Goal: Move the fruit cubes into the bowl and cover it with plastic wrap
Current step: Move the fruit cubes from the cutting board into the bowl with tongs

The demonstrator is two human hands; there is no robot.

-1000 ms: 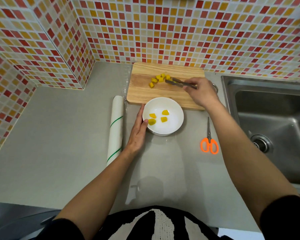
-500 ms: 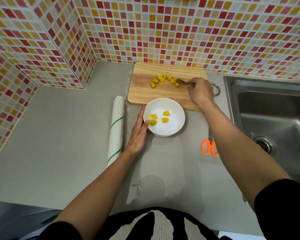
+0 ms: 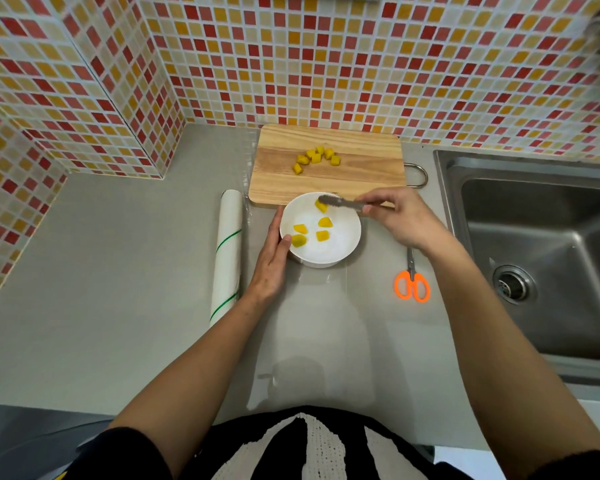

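Head view: right hand (image 3: 400, 220) hides tongs' (image 3: 340, 203) handles.

Yellow fruit cubes (image 3: 317, 157); white bowl (image 3: 340, 249); orange-handled scissors (image 3: 412, 285); grey surface (image 3: 118, 258); red-orange-cream mosaic wall tiles (image 3: 326, 57).

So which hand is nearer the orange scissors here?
Right. The right hand holds tongs just above the scissors; the left hand rests across the bowl.

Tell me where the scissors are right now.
In the head view, the orange-handled scissors lie on the grey counter on the person's right, between the white bowl and the sink, partly under the right forearm.
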